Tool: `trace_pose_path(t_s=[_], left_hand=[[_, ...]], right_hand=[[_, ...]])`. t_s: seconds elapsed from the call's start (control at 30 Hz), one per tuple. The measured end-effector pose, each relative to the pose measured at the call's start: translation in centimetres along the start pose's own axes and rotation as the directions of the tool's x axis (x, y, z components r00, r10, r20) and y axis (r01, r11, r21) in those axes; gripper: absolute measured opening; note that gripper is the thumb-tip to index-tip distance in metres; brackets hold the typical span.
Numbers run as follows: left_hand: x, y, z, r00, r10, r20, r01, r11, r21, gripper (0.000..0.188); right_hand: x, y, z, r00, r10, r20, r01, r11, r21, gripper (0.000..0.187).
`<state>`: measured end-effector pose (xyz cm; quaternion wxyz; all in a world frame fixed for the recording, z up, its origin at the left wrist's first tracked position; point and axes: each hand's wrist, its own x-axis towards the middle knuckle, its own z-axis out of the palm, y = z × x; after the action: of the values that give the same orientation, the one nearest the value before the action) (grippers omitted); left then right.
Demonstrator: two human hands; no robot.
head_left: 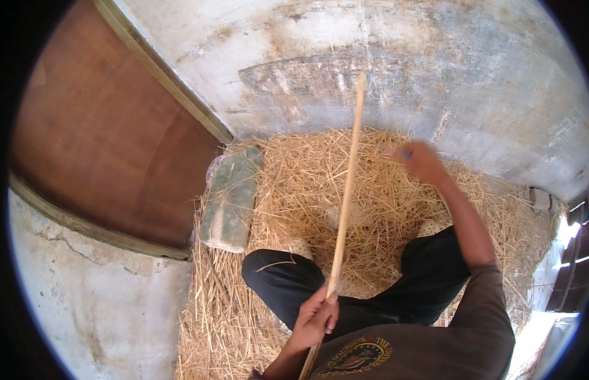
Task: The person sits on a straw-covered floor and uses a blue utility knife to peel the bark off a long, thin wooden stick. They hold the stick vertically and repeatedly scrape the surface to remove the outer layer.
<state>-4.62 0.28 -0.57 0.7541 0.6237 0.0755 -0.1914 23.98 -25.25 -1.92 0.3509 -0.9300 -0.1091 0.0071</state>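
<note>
My left hand (pixel 316 316) is closed round a long pale wooden stick (pixel 349 196) near my lap. The stick slants up and away from me, its far tip in front of the wall; its lower end runs past my hand along my shirt. My right hand (pixel 422 163) is raised to the right of the stick and apart from it. Its fingers look curled, though motion blurs them. A small dark bit shows at the fingers, too blurred to name.
Straw (pixel 383 221) covers the floor round my bent legs. A greenish-grey block (pixel 230 199) lies at the left beside a brown door panel (pixel 111 126) in a wooden frame. A stained plaster wall (pixel 433 76) stands ahead. Corrugated sheets (pixel 576 259) are at the right edge.
</note>
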Motion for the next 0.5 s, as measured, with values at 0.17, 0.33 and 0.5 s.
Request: trace_pose_path(t_s=[0.17, 0.33, 0.5], left_hand=[[0.2, 1.4, 0.1, 0.995, 0.077, -0.065, -0.072, 0.994, 0.084, 0.049], [-0.4, 1.1, 0.5, 0.991, 0.083, -0.107, -0.066, 0.986, 0.155, 0.049], [-0.3, 1.4, 0.6, 0.979, 0.050, -0.196, -0.008, 0.978, 0.210, 0.049]], right_hand=[[-8.6, -6.6, 4.5, 0.763, -0.638, 0.106, 0.640, 0.768, 0.019, 0.057], [-5.8, -6.2, 5.4, 0.934, -0.322, 0.158, 0.333, 0.942, -0.050, 0.072], [-6.8, -6.8, 6.8, 0.832, -0.523, 0.186, 0.538, 0.842, -0.038, 0.068]])
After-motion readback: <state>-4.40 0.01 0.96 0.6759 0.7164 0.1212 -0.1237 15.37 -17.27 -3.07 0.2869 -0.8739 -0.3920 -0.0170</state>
